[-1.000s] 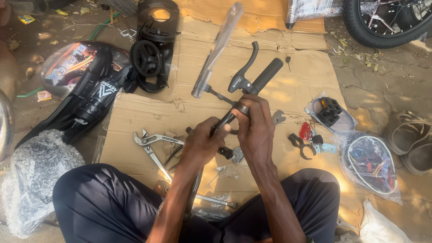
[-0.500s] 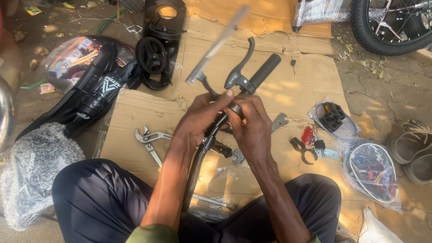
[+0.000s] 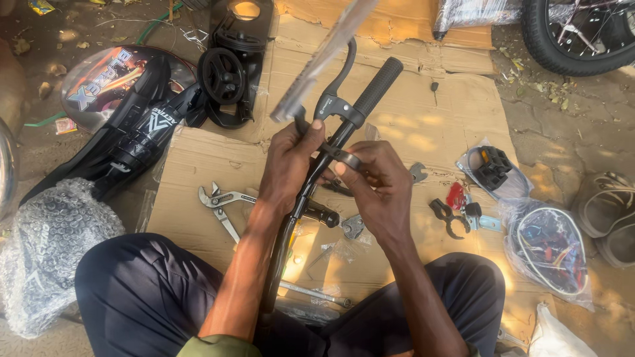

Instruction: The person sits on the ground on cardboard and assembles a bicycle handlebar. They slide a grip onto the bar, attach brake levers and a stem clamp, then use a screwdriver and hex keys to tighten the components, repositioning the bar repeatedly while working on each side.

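I sit on cardboard (image 3: 423, 125) with a black bicycle handlebar (image 3: 311, 185) held upright between my knees. Its rubber grip (image 3: 377, 86) and black brake lever (image 3: 337, 82) point away from me. My left hand (image 3: 288, 162) wraps the bar just below the lever clamp. My right hand (image 3: 370, 182) pinches a small metal ring clamp (image 3: 347, 158) against the bar. A plastic-wrapped strip (image 3: 324, 56) sticks up beside the lever.
Slip-joint pliers (image 3: 221, 201) lie left of my arms. A pedal in a bag (image 3: 493, 168), small parts (image 3: 456, 211) and a bagged cable coil (image 3: 549, 248) lie to the right. Black bike parts (image 3: 225, 73), a bubble-wrapped bundle (image 3: 46, 251) and a wheel (image 3: 575, 33) surround the cardboard.
The handlebar has been raised and tilted closer to me. My right hand has slid to the ring clamp just below the lever; my left hand keeps its hold.
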Motion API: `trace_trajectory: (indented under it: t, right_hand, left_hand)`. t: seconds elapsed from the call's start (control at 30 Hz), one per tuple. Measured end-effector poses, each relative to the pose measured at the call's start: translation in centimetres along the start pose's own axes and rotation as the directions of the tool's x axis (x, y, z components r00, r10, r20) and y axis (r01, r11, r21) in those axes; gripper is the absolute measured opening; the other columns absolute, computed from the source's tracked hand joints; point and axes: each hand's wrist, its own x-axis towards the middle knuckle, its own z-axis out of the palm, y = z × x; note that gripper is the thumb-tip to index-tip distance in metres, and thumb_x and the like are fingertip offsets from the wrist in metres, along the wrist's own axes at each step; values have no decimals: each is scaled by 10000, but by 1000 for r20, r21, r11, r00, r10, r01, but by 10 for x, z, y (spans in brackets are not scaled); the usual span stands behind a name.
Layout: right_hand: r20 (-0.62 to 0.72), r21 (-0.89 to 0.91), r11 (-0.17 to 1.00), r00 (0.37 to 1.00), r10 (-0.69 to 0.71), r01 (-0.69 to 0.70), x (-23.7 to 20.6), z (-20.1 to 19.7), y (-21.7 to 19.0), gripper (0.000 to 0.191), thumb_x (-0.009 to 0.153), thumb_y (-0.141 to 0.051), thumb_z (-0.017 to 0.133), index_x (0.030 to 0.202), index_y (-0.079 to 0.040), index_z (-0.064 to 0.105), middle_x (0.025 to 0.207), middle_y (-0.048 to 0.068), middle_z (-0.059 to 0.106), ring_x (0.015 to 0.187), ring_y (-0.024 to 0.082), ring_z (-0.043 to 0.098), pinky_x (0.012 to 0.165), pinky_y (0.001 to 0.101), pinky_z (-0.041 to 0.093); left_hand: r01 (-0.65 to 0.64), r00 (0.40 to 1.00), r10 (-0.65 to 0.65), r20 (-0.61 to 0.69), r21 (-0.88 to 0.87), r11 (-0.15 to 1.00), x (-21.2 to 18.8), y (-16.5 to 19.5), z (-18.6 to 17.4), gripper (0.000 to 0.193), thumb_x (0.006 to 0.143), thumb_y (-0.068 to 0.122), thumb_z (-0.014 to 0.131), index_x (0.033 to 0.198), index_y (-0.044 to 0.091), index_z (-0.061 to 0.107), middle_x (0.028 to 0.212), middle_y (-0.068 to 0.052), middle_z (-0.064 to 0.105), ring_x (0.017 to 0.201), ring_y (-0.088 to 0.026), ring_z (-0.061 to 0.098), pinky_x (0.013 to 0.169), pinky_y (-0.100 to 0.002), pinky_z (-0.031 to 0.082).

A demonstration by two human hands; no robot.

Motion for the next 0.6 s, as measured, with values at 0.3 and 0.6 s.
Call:
trace_trajectory:
  t: [0.3,0.6]
  right_hand:
    - [181,268,946,974,136,-182,9,-11,33,233,1098,-244,576,1072,-23,647,1079,66,625,964,122,654,865,278,586]
    - [423,133,988,906,19,-82,32,-24,32,333,1064,-291,589,1198,-3,688,1000,28,492,883,133,562,773,308,524]
  left_hand:
    - [65,997,-56,-59,147,987,6,-7,0,552,1030,516,411,921,3,584,654,-104,666,467,-145,609,412,-281,506]
    - [160,986,-163,15,115,980,14,-13,-11,649,1040,531,354,795,6,647,607,-114,660,471,-166,602,429,-285,493]
